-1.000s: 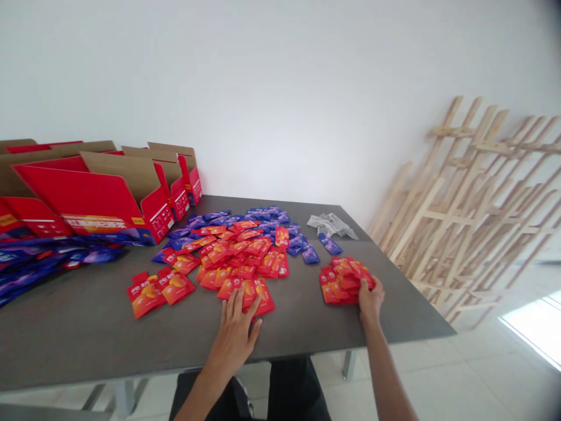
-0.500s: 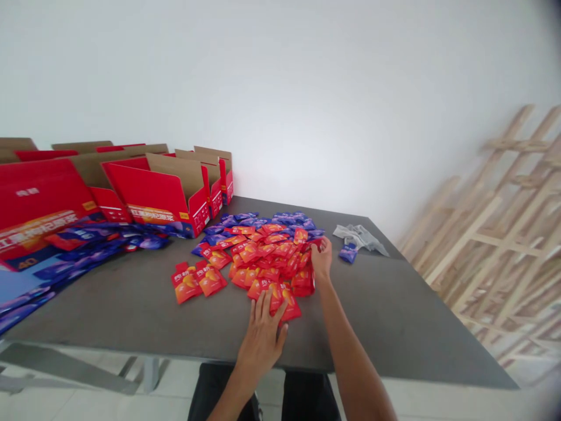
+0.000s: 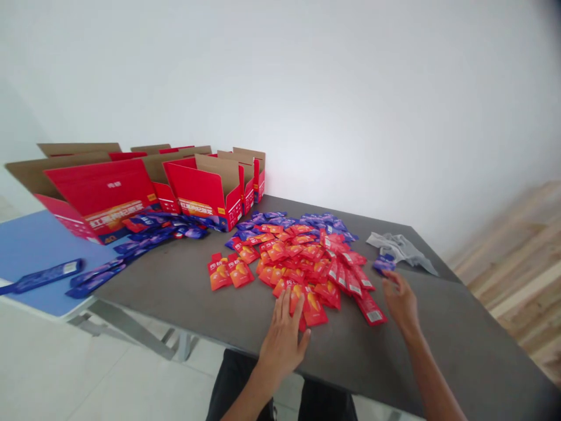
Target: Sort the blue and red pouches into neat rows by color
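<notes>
My left hand (image 3: pixel 284 336) lies with fingers stretched over red sachets (image 3: pixel 313 307) at the front of a large red heap. My right hand (image 3: pixel 401 301) is to the right of the heap, its fingers slightly bent and apart. Its fingertips are at the lower edge of a single blue-purple sachet (image 3: pixel 384 264); whether they touch it I cannot tell. Between my hands, a row of red sachets (image 3: pixel 353 279) lies fanned, backs up, with white barcode labels showing. Two red sachets (image 3: pixel 230 272) sit apart on the left. Blue-purple sachets (image 3: pixel 326 222) lie behind the heap.
Open red cartons (image 3: pixel 197 187) stand at the back left. Strips of blue sachets (image 3: pixel 131 245) spread before them, partly over a lower blue table (image 3: pixel 26 240). A crumpled clear plastic bag (image 3: pixel 403 248) lies on the grey table (image 3: pixel 184 304) at right. Pale wooden slats (image 3: pixel 517 275) stand beyond it.
My right hand has moved right from the heap's edge to the lone blue-purple sachet. Red sachets with barcodes now lie fanned at the heap's right side. The view has turned left.
</notes>
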The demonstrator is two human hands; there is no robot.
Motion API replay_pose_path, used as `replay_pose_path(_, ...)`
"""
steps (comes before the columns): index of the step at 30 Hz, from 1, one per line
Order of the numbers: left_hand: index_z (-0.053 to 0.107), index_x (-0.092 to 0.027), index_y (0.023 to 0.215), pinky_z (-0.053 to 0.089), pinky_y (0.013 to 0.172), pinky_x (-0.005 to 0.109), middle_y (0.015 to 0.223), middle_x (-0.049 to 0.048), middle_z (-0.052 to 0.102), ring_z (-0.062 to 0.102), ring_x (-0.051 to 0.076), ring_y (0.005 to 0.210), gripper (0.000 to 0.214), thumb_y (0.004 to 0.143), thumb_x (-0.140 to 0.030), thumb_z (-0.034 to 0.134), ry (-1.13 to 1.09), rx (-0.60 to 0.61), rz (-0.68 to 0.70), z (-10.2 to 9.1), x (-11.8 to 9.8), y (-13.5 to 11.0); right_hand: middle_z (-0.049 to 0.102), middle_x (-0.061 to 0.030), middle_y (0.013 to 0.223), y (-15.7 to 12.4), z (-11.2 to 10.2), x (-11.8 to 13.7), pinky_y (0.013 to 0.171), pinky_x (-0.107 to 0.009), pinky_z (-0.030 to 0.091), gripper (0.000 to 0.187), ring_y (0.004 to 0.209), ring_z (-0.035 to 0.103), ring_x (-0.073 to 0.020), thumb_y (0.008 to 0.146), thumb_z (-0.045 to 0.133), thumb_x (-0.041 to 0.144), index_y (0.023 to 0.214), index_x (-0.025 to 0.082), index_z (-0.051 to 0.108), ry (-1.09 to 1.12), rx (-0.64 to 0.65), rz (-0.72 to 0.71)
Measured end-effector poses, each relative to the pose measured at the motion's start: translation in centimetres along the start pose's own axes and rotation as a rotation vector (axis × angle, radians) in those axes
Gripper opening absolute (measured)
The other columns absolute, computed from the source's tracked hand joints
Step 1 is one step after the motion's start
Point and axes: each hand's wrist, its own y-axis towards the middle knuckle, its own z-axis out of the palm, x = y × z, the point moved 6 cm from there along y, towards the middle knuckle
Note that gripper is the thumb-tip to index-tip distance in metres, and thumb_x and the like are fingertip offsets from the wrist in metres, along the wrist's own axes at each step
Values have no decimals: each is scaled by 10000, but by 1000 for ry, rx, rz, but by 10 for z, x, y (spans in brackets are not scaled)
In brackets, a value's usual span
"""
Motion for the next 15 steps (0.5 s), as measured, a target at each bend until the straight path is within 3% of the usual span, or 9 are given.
replay_pose_path(3, 143, -270, 1699, 308, 1239, 697, 1770, 148, 100, 147, 410, 1622, 900, 940, -391, 610, 30, -79, -51, -2, 6, -1, 634, -271, 1366, -46, -5, -68, 1128, -646, 391, 814, 1338, 556, -443, 836, 376, 716, 1304, 107, 643, -229, 88, 212)
replay_pose_path(5, 179, -273, 1693, 263, 1243, 723, 1770, 154, 100, 133, 425, 1620, 899, 935, -460, 623, 54, -119, -85, -1, 11, 0, 505, -281, 1526, -73, 6, -73, 1204, -683, 261, 906, 1489, 393, -460, 855, 341, 745, 1424, 75, 562, -275, 109, 176)
replay_pose_path(8, 299, -237, 1663, 255, 1237, 723, 1764, 186, 103, 115, 453, 1615, 874, 929, -595, 610, 91, -157, -155, 1, 20, 3, 481, -245, 1562, -89, 40, -46, 1242, -638, 229, 900, 1512, 388, -399, 906, 300, 728, 1526, 94, 454, -152, 184, 158)
replay_pose_path(11, 375, -157, 1628, 255, 1236, 706, 1748, 251, 92, 89, 479, 1610, 908, 913, -667, 605, 153, -169, -225, 3, 30, 11, 501, -231, 1550, -77, 78, -8, 1257, -642, 174, 842, 1514, 389, -390, 906, 348, 671, 1523, 109, 460, -27, 163, 251)
replay_pose_path(15, 357, -126, 1629, 276, 1232, 678, 1728, 293, 136, 108, 504, 1598, 927, 899, -606, 666, 207, -138, -284, -1, 47, 31, 468, -156, 1607, -43, 136, 52, 1240, -497, 329, 844, 1504, 419, -322, 846, 519, 608, 1564, 173, 424, 342, 246, 237)
